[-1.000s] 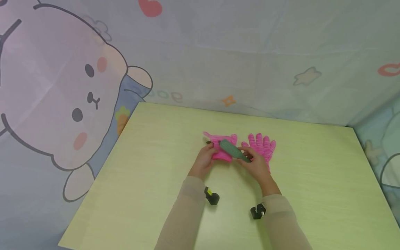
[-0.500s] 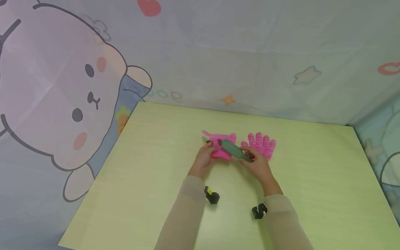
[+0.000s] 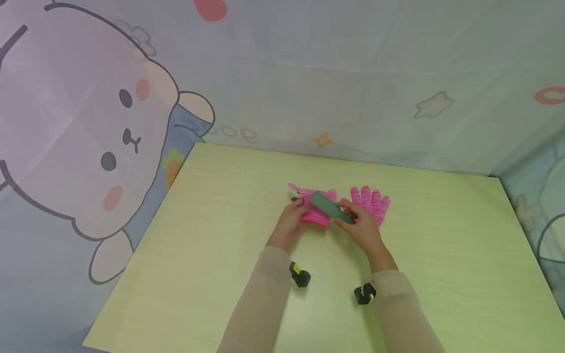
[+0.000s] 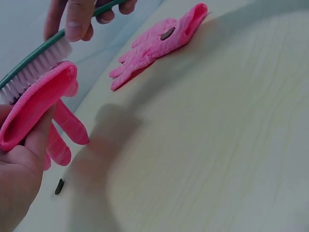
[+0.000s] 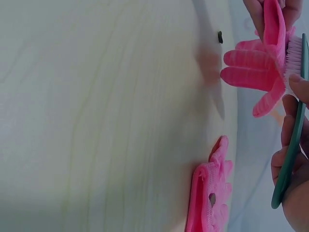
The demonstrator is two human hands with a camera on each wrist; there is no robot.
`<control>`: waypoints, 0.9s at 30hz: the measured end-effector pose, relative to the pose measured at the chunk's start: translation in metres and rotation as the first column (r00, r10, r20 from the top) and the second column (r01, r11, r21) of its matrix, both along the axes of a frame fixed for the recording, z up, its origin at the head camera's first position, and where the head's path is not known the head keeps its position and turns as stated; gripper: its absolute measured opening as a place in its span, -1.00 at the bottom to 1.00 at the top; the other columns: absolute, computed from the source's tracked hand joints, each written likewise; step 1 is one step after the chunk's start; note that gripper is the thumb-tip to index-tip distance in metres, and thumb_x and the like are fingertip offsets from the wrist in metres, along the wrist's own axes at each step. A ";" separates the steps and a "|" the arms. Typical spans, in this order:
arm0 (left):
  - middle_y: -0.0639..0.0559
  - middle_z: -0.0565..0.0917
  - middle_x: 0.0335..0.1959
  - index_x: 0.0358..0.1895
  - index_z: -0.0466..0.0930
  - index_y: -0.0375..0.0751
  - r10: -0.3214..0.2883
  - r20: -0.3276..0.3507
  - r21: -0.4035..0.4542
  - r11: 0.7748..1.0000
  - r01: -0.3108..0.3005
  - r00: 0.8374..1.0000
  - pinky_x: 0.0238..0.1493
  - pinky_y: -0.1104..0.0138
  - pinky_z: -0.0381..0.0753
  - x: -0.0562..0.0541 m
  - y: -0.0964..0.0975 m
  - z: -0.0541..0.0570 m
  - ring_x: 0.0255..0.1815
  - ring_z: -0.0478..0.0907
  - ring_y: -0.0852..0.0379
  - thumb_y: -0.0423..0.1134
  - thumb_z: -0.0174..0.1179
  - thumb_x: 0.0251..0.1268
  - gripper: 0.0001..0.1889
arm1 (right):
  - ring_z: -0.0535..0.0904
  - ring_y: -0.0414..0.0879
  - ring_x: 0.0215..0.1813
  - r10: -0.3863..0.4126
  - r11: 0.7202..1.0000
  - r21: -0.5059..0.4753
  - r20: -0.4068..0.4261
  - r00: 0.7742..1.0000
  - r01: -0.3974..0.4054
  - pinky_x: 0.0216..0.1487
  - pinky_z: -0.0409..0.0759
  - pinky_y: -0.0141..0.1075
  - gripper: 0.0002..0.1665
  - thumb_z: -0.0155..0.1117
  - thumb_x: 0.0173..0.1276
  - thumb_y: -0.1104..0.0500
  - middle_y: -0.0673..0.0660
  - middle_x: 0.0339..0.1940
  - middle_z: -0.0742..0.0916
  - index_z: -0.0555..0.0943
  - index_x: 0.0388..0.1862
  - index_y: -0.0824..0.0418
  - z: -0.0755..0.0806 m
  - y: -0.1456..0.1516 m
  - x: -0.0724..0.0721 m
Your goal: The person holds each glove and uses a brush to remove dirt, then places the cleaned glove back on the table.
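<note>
My left hand [image 3: 289, 223] grips a pink knitted glove [image 4: 41, 101] by its cuff. The cuff's mouth gapes and the glove's fingers hang down above the table. In my right hand [image 3: 364, 231] is a green scrubbing brush [image 3: 325, 204] with pale bristles, gripped by its handle [image 5: 289, 166]. Both wrist views show the bristles against the outside of the held glove. A second pink glove [image 3: 375, 203] lies flat to the right, behind my right hand. It bears a dark oval spot [image 4: 167, 33] near the cuff.
A small dark piece [image 4: 59, 186] lies on the pale yellow table [image 3: 238, 196] beneath the held glove. A printed cloth [image 3: 309, 73] hangs along the table's far edge. Black wrist cameras [image 3: 301, 278] jut inward from both sleeves.
Over the last half second the brush has slid slightly up and left across the glove, while the held glove has shifted a little right. The second glove stays put.
</note>
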State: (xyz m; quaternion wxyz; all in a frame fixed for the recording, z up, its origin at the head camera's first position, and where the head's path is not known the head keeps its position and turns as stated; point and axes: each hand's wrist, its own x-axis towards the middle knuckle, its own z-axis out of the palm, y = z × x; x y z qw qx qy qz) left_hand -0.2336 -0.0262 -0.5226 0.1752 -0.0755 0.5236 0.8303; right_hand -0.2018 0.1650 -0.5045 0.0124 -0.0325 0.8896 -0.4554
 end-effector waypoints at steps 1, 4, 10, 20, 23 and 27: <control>-0.19 0.02 0.44 0.40 -0.06 -0.42 0.010 0.014 0.010 1.000 -0.010 1.000 0.21 0.29 0.37 0.000 -0.001 0.000 0.32 0.21 -0.03 -0.48 -0.12 0.34 -0.41 | 0.46 0.05 -0.11 0.002 1.000 0.002 -0.001 1.000 -0.002 -0.12 0.48 -0.17 -0.48 0.37 0.17 0.16 0.19 -0.12 0.62 0.53 0.15 0.08 0.000 0.001 0.000; -0.20 0.05 0.43 0.41 -0.06 -0.40 0.031 0.045 0.039 0.999 -0.032 0.999 0.19 0.30 0.39 -0.001 -0.003 -0.001 0.32 0.23 -0.02 -0.48 -0.12 0.34 -0.41 | 0.47 0.05 -0.10 0.007 1.000 -0.001 0.000 1.000 -0.007 -0.11 0.48 -0.16 -0.48 0.36 0.17 0.17 0.20 -0.12 0.62 0.53 0.15 0.10 -0.002 0.002 0.001; -0.17 0.09 0.42 0.41 -0.05 -0.37 0.039 0.069 0.058 0.997 -0.043 0.997 0.20 0.35 0.38 -0.002 -0.003 -0.001 0.32 0.23 0.02 -0.47 -0.10 0.33 -0.40 | 0.48 0.06 -0.09 0.008 1.000 -0.010 -0.008 1.000 -0.008 -0.08 0.48 -0.14 -0.47 0.38 0.15 0.19 0.21 -0.12 0.62 0.53 0.14 0.12 -0.004 0.005 0.001; -0.19 -0.04 0.45 0.39 -0.05 -0.43 0.010 0.044 -0.005 1.000 -0.010 0.999 0.35 0.22 0.13 -0.002 -0.002 -0.005 0.43 -0.03 -0.07 -0.47 -0.11 0.34 -0.42 | 0.45 0.07 -0.08 0.003 1.000 -0.025 0.013 1.000 -0.003 -0.13 0.46 -0.17 -0.44 0.36 0.17 0.17 0.21 -0.08 0.63 0.50 0.18 0.12 0.002 0.006 0.001; -0.19 -0.05 0.46 0.38 -0.03 -0.46 -0.013 0.023 -0.041 0.999 0.014 1.000 0.38 0.21 0.06 -0.001 0.000 -0.004 0.44 -0.11 -0.07 -0.48 -0.11 0.32 -0.42 | 0.47 0.07 -0.09 0.017 1.000 -0.013 -0.003 1.000 -0.017 -0.13 0.47 -0.16 -0.47 0.36 0.16 0.18 0.19 -0.11 0.63 0.53 0.15 0.09 0.006 0.003 -0.001; -0.19 -0.04 0.45 0.38 -0.03 -0.45 -0.018 0.020 -0.050 0.999 0.019 1.000 0.34 0.27 0.14 0.001 0.001 0.002 0.43 -0.05 -0.04 -0.48 -0.09 0.31 -0.42 | 0.49 0.07 -0.08 0.024 1.000 0.020 -0.002 1.000 -0.024 -0.09 0.49 -0.12 -0.50 0.37 0.16 0.17 0.18 -0.13 0.63 0.54 0.13 0.08 0.006 0.000 0.000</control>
